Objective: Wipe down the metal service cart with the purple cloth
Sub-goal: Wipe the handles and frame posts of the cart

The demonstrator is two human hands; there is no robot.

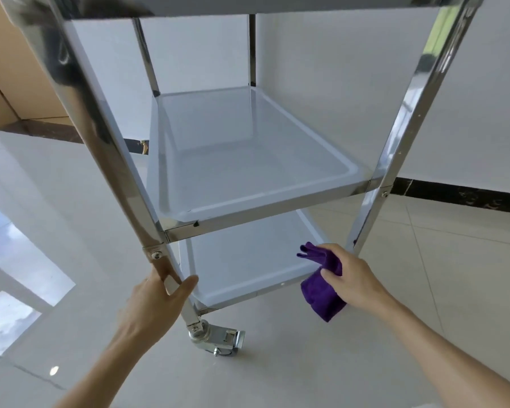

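Cart stands on a tiled floor, near a white wall. Left hand grips the near left leg just above the caster. Right hand holds the bunched cloth at the front right edge of the bottom shelf.

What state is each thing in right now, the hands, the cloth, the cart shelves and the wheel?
left hand: grips the cart's near left leg.
right hand: holds the purple cloth.
purple cloth: bunched, hanging by the bottom shelf's near right corner.
middle shelf: nothing on it.
bottom shelf: nothing on the visible part.
caster: on the floor; lock state unclear.
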